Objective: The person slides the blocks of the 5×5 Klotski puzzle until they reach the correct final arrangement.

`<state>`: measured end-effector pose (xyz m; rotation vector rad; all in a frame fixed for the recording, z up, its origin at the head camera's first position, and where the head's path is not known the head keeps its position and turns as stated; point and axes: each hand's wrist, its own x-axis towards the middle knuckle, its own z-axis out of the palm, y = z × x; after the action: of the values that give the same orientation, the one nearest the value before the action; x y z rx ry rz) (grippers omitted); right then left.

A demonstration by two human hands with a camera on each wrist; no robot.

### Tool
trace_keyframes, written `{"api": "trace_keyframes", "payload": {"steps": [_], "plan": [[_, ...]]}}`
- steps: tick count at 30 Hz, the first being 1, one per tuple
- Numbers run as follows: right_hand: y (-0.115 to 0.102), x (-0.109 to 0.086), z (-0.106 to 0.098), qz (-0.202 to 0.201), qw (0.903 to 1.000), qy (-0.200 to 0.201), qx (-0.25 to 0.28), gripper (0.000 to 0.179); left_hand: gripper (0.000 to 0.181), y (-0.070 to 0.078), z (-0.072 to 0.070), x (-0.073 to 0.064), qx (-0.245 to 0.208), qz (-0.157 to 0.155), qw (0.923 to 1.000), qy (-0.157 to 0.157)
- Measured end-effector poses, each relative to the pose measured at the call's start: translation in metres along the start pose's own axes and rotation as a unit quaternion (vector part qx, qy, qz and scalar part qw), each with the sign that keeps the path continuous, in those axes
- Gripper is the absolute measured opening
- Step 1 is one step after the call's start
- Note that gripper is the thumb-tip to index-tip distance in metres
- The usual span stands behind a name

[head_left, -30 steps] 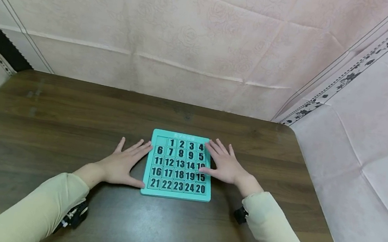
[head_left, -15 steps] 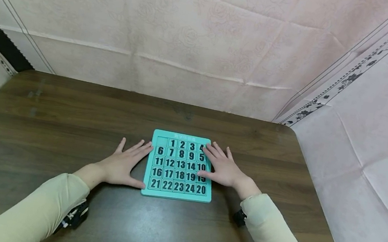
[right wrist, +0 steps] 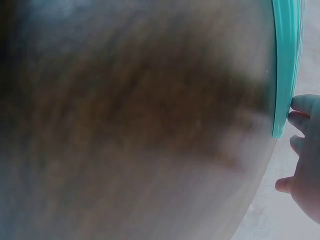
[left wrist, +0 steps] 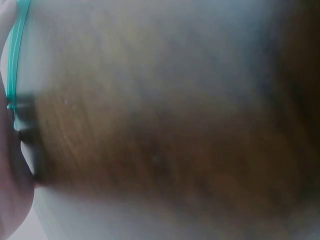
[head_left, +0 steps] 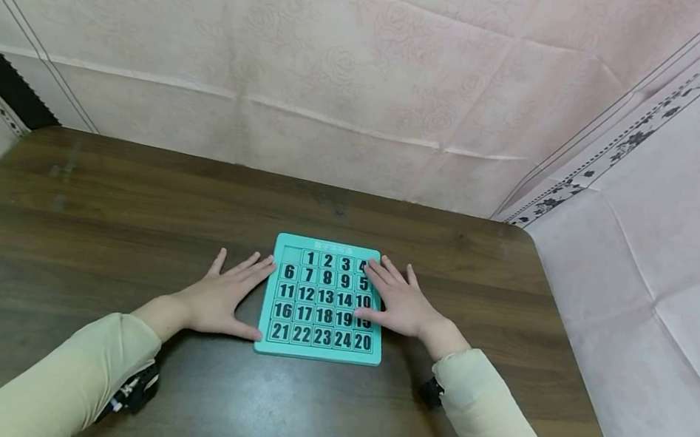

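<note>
A teal number slide puzzle (head_left: 317,353) lies flat on the table, its black-numbered tiles in rows and a vacant slot at the upper left corner. The left hand (head_left: 216,300) spreads along its left side, fingertips and thumb touching that edge. Over the right-hand column reaches the right hand (head_left: 403,307), fingers extended, partly covering tiles 4, 5 and 15. In the left wrist view only the puzzle's side (left wrist: 15,55) and part of the hand show. The right wrist view catches the puzzle's edge (right wrist: 286,65) with several fingertips (right wrist: 302,103) close against it.
The dark wooden table (head_left: 124,202) carries the puzzle. Behind it hangs a pale patterned cloth (head_left: 342,83), and another white cloth (head_left: 671,278) borders the right side. Black wrist devices (head_left: 131,389) sit beneath both sleeves.
The right hand has shifted slightly left and toward the person over the puzzle's right column, then nearly stopped. The left hand stays in place.
</note>
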<state>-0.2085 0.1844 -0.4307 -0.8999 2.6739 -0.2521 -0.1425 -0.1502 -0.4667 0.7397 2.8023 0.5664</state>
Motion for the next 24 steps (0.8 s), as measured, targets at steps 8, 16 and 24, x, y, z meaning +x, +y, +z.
{"api": "trace_keyframes", "payload": {"steps": [8,16,24], "plan": [[-0.003,0.001,-0.001,-0.002,1.0,-0.004,-0.005,0.084,0.112,0.001,-0.001,-0.001,-0.001,0.001,1.0,0.001],[-0.012,0.007,0.0,-0.018,0.9997,-0.015,-0.007,0.084,0.113,0.0,0.0,-0.001,0.001,0.001,1.0,0.001],[-0.018,0.013,0.001,-0.02,0.9995,-0.018,-0.018,0.085,0.113,0.0,0.0,0.0,-0.001,0.001,1.0,0.001]]}}
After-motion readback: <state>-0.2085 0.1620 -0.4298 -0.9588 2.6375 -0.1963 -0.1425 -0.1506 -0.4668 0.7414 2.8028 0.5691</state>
